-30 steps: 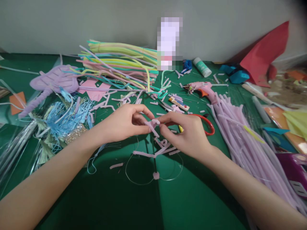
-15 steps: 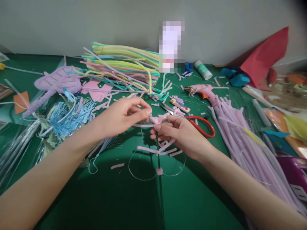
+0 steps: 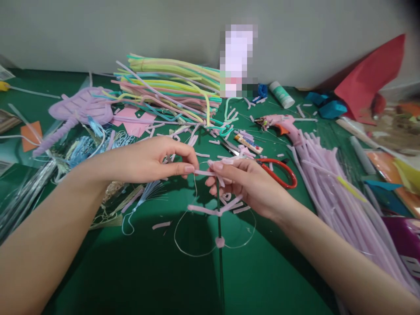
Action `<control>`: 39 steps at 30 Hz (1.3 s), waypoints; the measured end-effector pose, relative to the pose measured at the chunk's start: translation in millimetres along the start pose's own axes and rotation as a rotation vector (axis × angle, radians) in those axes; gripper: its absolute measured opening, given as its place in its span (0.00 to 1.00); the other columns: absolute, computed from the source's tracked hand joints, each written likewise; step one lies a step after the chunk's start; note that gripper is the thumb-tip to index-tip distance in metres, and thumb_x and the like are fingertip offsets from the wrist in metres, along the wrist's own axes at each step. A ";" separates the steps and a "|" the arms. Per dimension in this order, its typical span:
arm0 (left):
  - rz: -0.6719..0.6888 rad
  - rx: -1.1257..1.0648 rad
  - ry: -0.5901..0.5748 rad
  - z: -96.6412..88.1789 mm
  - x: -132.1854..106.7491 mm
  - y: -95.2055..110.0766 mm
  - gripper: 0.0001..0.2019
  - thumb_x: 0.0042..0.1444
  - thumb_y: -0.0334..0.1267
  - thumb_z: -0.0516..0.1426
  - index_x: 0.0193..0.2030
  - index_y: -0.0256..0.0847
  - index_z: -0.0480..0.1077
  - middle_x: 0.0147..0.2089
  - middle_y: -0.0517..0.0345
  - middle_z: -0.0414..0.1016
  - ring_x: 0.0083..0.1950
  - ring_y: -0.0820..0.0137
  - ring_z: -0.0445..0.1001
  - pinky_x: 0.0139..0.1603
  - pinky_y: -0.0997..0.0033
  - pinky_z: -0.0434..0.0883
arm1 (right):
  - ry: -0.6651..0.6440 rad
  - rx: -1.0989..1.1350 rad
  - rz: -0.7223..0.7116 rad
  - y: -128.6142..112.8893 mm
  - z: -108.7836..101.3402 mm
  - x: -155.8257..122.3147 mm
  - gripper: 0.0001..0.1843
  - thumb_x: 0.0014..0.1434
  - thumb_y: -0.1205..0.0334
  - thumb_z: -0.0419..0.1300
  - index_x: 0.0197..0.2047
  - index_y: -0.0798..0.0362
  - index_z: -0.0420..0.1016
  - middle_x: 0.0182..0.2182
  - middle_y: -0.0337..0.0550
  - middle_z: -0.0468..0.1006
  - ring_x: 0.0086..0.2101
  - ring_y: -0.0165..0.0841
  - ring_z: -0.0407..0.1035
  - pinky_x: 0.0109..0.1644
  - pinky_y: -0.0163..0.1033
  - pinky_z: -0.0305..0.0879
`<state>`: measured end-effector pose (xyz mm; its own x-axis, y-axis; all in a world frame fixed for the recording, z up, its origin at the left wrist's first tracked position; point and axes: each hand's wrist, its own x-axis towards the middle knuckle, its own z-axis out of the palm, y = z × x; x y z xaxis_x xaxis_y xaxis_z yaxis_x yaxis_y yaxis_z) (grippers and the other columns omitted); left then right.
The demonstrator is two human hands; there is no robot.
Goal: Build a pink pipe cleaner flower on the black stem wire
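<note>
My left hand [image 3: 160,159] is closed in a pinch at the left end of a short pale pink pipe cleaner [image 3: 206,173]. Its other end runs to my right hand [image 3: 238,175], whose thumb and fingers grip the top of a thin dark rod [image 3: 219,225] and the pink pieces there. Lower on that rod sit a V of pink pipe cleaner [image 3: 204,211] and a small pink knob [image 3: 220,242]. Loops of thin wire [image 3: 193,254] curve out from both sides of the knob. My right fingers partly hide the top join.
Red-handled scissors [image 3: 278,175] and a pink glue gun [image 3: 277,122] lie beyond my right hand. Lilac pipe cleaners [image 3: 337,210] are bundled at the right, multicoloured ones [image 3: 170,87] at the back. Blue tassels [image 3: 82,148] and a lilac leaf-shaped piece [image 3: 82,107] lie left. Pink offcuts are scattered around.
My left hand has drawn a little left and down, and the pink pipe cleaner now spans between both hands. My right hand stays on the rod, its thumb slightly higher.
</note>
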<state>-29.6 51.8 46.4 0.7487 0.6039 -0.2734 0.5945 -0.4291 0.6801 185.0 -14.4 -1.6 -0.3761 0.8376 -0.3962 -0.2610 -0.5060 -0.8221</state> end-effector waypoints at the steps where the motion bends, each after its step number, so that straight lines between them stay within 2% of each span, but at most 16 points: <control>1: 0.018 0.008 -0.004 -1.1 -0.7 -1.1 0.12 0.60 0.49 0.55 0.37 0.49 0.77 0.36 0.63 0.79 0.33 0.70 0.74 0.29 0.75 0.64 | -0.013 -0.003 0.014 0.0 0.7 -0.6 0.13 0.53 0.52 0.70 0.32 0.55 0.80 0.29 0.39 0.82 0.27 0.25 0.75 0.32 0.29 0.70; 5: 0.052 0.062 0.058 -2.5 -2.4 -6.0 0.10 0.60 0.46 0.55 0.38 0.49 0.78 0.45 0.59 0.79 0.44 0.64 0.75 0.40 0.72 0.67 | -0.060 -0.021 0.062 2.4 3.0 -2.3 0.14 0.53 0.51 0.70 0.31 0.55 0.81 0.29 0.41 0.83 0.27 0.26 0.76 0.34 0.30 0.72; 12: 0.137 0.130 0.213 1.5 1.7 -7.2 0.11 0.60 0.46 0.54 0.33 0.47 0.75 0.41 0.59 0.76 0.51 0.60 0.70 0.56 0.63 0.64 | -0.047 0.001 0.117 5.7 5.6 -1.6 0.13 0.53 0.53 0.70 0.33 0.55 0.82 0.29 0.41 0.82 0.28 0.27 0.76 0.35 0.30 0.72; 20: 0.214 0.274 0.257 6.3 -2.5 -4.8 0.11 0.64 0.42 0.51 0.36 0.45 0.73 0.39 0.54 0.73 0.54 0.56 0.65 0.58 0.57 0.60 | 0.040 -0.016 0.071 9.0 10.9 -1.0 0.13 0.50 0.53 0.72 0.30 0.55 0.81 0.29 0.40 0.82 0.25 0.25 0.75 0.30 0.29 0.71; 24: 0.255 0.425 0.291 11.4 -3.1 3.2 0.12 0.64 0.38 0.49 0.34 0.43 0.71 0.38 0.51 0.72 0.55 0.52 0.64 0.60 0.49 0.59 | 0.055 -0.029 0.086 7.9 12.6 -2.5 0.13 0.49 0.53 0.73 0.30 0.54 0.82 0.28 0.38 0.81 0.25 0.24 0.75 0.30 0.27 0.70; 26: 0.249 0.509 0.338 15.0 -4.1 12.1 0.13 0.63 0.34 0.47 0.32 0.41 0.70 0.37 0.50 0.71 0.57 0.49 0.64 0.63 0.41 0.55 | 0.068 -0.042 0.088 6.8 13.0 -2.6 0.13 0.49 0.52 0.73 0.29 0.54 0.81 0.27 0.39 0.80 0.25 0.24 0.74 0.30 0.28 0.70; 28: 0.223 0.522 0.453 20.4 -5.8 22.7 0.14 0.62 0.30 0.46 0.29 0.41 0.69 0.36 0.51 0.70 0.59 0.48 0.65 0.67 0.33 0.47 | 0.068 -0.056 0.082 6.8 12.9 -2.1 0.14 0.48 0.52 0.73 0.29 0.54 0.81 0.27 0.39 0.80 0.25 0.24 0.74 0.30 0.28 0.70; 32: 0.217 0.454 0.567 36.5 -9.0 39.3 0.15 0.63 0.27 0.46 0.28 0.41 0.68 0.36 0.55 0.70 0.62 0.53 0.68 0.71 0.34 0.37 | 0.049 -0.066 0.030 11.1 11.9 0.2 0.14 0.50 0.52 0.71 0.27 0.54 0.79 0.27 0.38 0.80 0.25 0.24 0.74 0.30 0.29 0.70; 36: 0.248 0.269 0.664 46.1 -8.9 47.6 0.16 0.65 0.32 0.45 0.29 0.41 0.68 0.35 0.60 0.69 0.60 0.57 0.71 0.67 0.29 0.48 | 0.056 -0.063 -0.020 16.1 11.4 2.1 0.14 0.48 0.53 0.71 0.24 0.54 0.77 0.24 0.36 0.78 0.24 0.25 0.74 0.30 0.30 0.70; 39: 0.252 0.290 0.751 42.3 -11.2 47.2 0.11 0.63 0.39 0.53 0.30 0.43 0.70 0.38 0.59 0.73 0.57 0.59 0.73 0.68 0.36 0.54 | 0.075 -0.065 -0.030 14.4 9.3 2.0 0.14 0.47 0.53 0.73 0.25 0.54 0.77 0.23 0.36 0.77 0.25 0.27 0.74 0.30 0.31 0.70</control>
<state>2.5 -3.6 52.8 0.5357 0.7092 0.4583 0.5645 -0.7044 0.4303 172.3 -21.9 -10.4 -0.3004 0.8664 -0.3988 -0.2122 -0.4683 -0.8577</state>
